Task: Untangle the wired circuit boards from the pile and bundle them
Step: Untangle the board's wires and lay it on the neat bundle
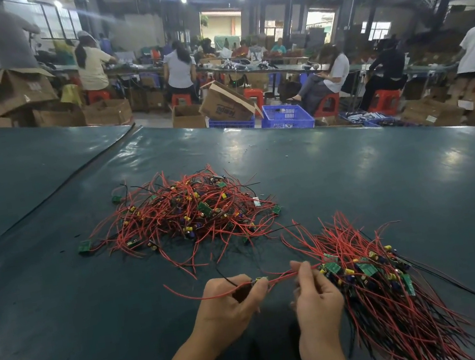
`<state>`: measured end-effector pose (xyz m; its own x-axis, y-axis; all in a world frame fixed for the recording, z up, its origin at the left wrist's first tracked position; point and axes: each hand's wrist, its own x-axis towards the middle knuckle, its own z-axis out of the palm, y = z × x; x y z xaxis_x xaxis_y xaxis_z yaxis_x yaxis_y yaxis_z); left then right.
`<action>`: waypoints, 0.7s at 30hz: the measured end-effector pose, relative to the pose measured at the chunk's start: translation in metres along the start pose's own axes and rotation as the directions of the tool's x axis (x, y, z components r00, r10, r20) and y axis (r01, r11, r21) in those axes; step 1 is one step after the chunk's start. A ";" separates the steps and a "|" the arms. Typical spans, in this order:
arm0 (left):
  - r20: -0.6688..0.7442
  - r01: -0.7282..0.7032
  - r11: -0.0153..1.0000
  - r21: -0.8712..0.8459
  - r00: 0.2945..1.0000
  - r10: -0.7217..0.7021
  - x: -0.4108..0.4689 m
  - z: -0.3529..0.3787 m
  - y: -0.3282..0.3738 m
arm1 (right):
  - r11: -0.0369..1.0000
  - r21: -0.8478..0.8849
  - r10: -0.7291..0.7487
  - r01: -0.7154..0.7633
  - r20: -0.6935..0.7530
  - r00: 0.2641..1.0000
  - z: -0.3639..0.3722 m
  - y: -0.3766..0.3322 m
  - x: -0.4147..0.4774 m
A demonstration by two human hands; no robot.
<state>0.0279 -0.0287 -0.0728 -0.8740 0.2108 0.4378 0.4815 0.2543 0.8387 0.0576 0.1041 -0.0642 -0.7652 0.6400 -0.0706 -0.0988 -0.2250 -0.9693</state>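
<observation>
A tangled pile (186, 216) of small green circuit boards with red and black wires lies in the middle of the dark green table. To its right, near me, lies a sorted bundle (381, 291) of boards, its wires fanned out roughly parallel. My left hand (233, 301) pinches one small wired circuit board (258, 281) just above the table, between pile and bundle. My right hand (316, 295) pinches that board's red wires (282, 275) a little to the right, at the bundle's left edge. A red wire trails left from my left hand.
The dark green table (351, 161) stretches far ahead and to both sides, with a seam (74, 180) running diagonally at the left. Beyond its far edge are blue crates (286, 116), cardboard boxes, red stools and several seated people at other benches.
</observation>
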 end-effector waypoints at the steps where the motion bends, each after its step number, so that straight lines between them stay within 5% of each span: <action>1: 0.000 0.006 1.000 -0.006 1.000 -0.006 0.000 -0.001 0.000 | 0.999 0.033 0.013 -0.012 -0.045 0.999 -0.004 -0.002 0.006; 10: 0.006 -0.020 1.000 0.000 1.000 0.020 -0.002 0.000 0.006 | 0.995 0.084 -0.041 0.048 -0.082 0.996 -0.011 -0.006 0.016; 21: -0.068 0.093 0.957 -0.275 0.991 -0.116 -0.002 -0.001 0.013 | 0.977 0.102 -0.178 0.187 -0.090 0.980 -0.013 -0.011 0.010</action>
<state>0.0359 -0.0266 -0.0625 -0.9264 0.1151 0.3585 0.3612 0.0031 0.9325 0.0596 0.1226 -0.0573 -0.6748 0.7334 0.0820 -0.3043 -0.1752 -0.9363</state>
